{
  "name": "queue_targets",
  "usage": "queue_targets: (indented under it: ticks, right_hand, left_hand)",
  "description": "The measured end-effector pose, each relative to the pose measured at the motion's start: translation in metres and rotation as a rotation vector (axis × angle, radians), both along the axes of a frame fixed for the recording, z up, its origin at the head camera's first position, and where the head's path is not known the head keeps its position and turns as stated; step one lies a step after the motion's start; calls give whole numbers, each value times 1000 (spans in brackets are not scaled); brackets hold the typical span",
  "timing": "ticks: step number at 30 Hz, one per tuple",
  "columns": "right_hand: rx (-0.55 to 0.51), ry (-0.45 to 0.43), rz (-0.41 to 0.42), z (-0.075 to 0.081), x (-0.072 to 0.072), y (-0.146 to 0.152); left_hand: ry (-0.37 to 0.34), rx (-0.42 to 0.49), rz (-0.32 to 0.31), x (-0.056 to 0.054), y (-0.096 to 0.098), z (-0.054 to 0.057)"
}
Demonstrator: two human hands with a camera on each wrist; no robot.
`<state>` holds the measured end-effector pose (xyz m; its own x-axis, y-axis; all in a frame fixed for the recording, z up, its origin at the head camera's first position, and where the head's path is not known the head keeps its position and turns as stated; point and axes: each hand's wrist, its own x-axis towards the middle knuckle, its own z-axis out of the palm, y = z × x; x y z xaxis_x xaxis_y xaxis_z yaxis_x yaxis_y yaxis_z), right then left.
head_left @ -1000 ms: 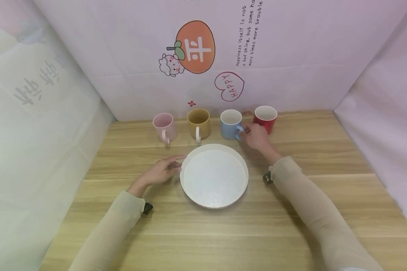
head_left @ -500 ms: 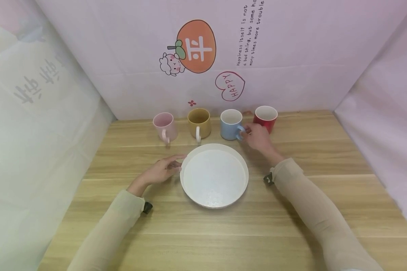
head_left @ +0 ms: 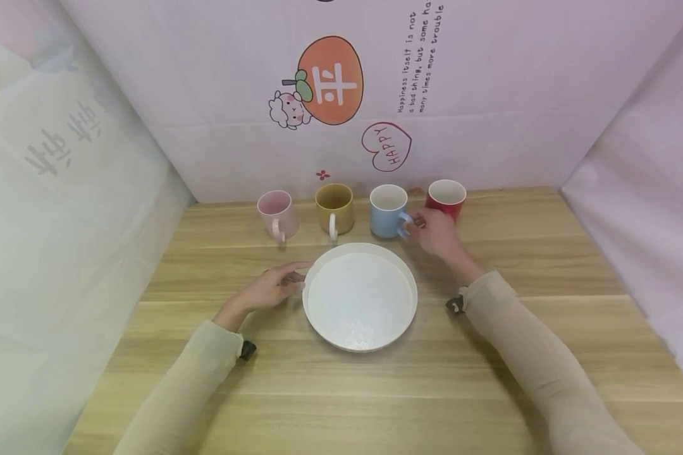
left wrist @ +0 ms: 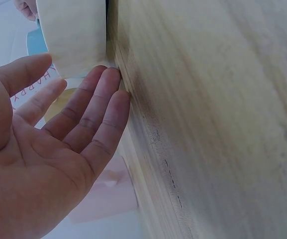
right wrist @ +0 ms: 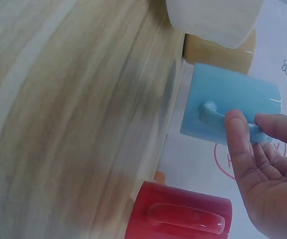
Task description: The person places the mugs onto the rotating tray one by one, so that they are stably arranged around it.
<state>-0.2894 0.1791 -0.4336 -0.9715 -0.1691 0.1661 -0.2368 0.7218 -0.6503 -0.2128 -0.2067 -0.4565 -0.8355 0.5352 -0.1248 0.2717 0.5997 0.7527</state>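
My right hand pinches the handle of a light blue mug between thumb and fingers. The right wrist view shows the grip closely, with the blue mug upright and its base right by the table. A round white tray lies in front of the mugs. Beside its left rim is my left hand, fingers loosely extended. In the left wrist view, thumb and fingertips of the left hand are right at the tray's side wall, palm in view, gripping nothing.
A pink mug and a mustard mug with a white handle stand left of the blue one. A red mug stands to its right, partly behind my right hand. A printed white cloth rises behind the wooden table.
The blue mug and my right hand have shifted very slightly toward me. My left hand and the tray have stayed in place.
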Motion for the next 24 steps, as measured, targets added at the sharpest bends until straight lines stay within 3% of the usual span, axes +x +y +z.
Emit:
queue_targets:
  ticks: [11, 24]
  right_hand:
    - [-113, -39, 38, 8, 10, 2]
    - [-85, -5, 44, 16, 22, 2]
  left_hand:
    - [-5, -6, 0, 0, 0, 1]
    - [2, -8, -1, 1, 1, 1]
